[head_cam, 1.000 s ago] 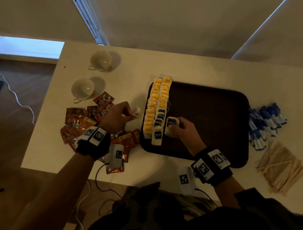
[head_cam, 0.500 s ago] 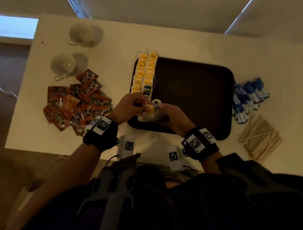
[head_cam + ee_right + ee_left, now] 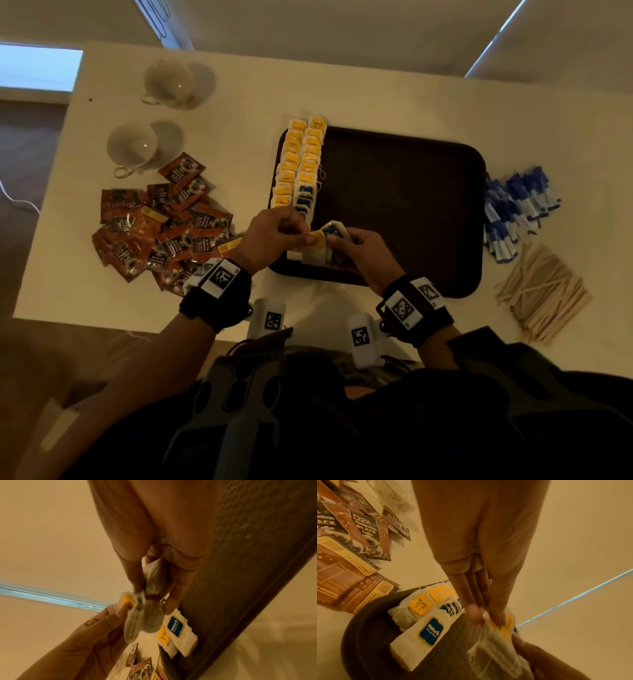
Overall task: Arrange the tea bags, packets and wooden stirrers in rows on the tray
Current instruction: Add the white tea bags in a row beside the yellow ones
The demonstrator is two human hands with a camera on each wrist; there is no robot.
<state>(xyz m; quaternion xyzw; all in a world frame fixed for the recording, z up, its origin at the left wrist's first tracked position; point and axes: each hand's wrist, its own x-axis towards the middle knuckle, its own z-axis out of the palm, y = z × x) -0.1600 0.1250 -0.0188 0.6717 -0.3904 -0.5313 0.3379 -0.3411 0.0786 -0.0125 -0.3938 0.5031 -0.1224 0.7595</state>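
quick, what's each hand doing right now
Left hand: pinching the yellow-tagged tea bag.
Right hand: gripping a blue-tagged tea bag.

Dim, warm-toned room: daylight shows only as a pale strip at upper left in the head view, where cups (image 3: pixel 132 145) cast soft shadows; wide-angle bending at edges, wrist views grainy, fingertips (image 3: pixel 475 613) motion-blurred

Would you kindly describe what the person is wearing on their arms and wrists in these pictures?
Each wrist carries a black band topped with white blocks bearing black square-code markers; the right wrist's band matches. A white camera pod with its own marker hangs beside each wrist. The forearms are bare; a dark sleeve starts above the right wrist.
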